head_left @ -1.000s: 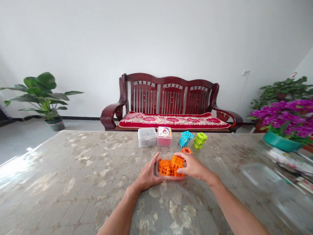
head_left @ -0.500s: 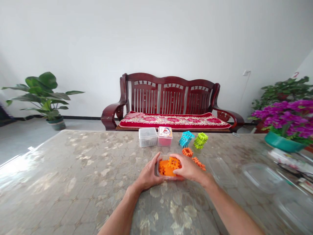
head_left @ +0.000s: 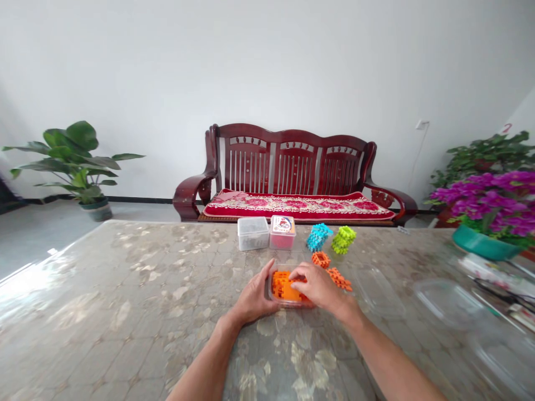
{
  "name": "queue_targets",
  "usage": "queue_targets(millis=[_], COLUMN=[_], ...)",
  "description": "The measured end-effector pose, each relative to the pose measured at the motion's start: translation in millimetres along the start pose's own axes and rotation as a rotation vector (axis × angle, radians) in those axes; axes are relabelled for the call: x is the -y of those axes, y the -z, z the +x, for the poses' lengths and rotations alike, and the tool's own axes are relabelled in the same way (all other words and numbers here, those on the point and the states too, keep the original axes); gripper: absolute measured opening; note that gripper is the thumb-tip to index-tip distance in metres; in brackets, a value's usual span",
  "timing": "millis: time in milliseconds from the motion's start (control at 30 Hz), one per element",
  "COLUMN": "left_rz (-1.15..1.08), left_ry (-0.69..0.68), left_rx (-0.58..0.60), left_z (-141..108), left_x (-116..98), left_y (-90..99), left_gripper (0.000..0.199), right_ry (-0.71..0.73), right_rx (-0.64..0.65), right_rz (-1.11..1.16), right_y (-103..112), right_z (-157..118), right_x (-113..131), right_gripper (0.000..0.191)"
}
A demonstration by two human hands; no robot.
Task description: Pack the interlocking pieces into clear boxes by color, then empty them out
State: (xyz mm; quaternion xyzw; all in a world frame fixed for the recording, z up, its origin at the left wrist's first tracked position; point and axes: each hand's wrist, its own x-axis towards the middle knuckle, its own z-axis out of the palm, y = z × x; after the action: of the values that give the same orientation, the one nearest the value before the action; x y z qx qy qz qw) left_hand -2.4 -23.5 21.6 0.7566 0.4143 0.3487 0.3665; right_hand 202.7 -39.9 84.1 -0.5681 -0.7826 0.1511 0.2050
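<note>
A clear plastic container (head_left: 288,304) holding orange interlocking building blocks (head_left: 281,285) stands on the table in front of me. My left hand (head_left: 256,295) wraps round its left side, thumb near the front corner and fingers at the back. My right hand (head_left: 320,287) reaches over the right side, its bent fingers down on an orange block inside; the palm covers part of that block. Just beyond my right hand lie an orange-red block ring (head_left: 321,259) and a flat orange-red block strip (head_left: 339,279).
Behind the container stand a translucent box (head_left: 253,234) and a lidded box with red contents (head_left: 282,234). Blue blocks (head_left: 318,238) and green blocks (head_left: 343,239) are stacked to their right. Clear lids (head_left: 449,303) and a flower pot (head_left: 485,243) occupy the right side.
My right hand has lowered the orange block from a raised, tilted position down among the others in the container. My left hand stays at the container's side.
</note>
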Motion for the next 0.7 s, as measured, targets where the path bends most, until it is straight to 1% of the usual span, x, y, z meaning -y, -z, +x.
queue_targets(millis=[100, 233, 333, 400, 500, 567, 633, 700], left_rz=[-0.001, -0.002, -0.001, 0.01, 0.032, 0.04, 0.045, 0.045], left_ry=[-0.01, -0.032, -0.032, -0.026, -0.022, -0.016, -0.01, -0.009], left_rx=[0.0, 0.018, 0.021, 0.027, 0.031, 0.037, 0.043, 0.044], left_z=[0, 1, 1, 1, 1, 1, 1, 1], left_x=[3, 10, 13, 13, 11, 10, 9, 8], left_y=[-1.0, -2.9, -3.2, -2.6, -1.5, -0.9, -0.4, 0.1], left_gripper=[0.109, 0.109, 0.109, 0.108, 0.107, 0.107, 0.107, 0.107], right_ry=[0.039, 0.071, 0.049, 0.0, -0.088, -0.111, -0.117, -0.135], right_rx=[0.024, -0.004, -0.059, -0.076, -0.054, -0.041, -0.033, -0.051], right_rz=[-0.038, -0.03, 0.007, 0.082, 0.265, 0.346, 0.354, 0.29], right_y=[-3, -5, -5, -4, -1, 3, 8, 12], right_z=[-2, -5, -7, -7, -2, 4, 9, 13], right_x=[2, 4, 5, 3, -7, -16, -27, -35], right_gripper=[0.022, 0.024, 0.019, 0.014, 0.009, 0.009, 0.01, 0.012])
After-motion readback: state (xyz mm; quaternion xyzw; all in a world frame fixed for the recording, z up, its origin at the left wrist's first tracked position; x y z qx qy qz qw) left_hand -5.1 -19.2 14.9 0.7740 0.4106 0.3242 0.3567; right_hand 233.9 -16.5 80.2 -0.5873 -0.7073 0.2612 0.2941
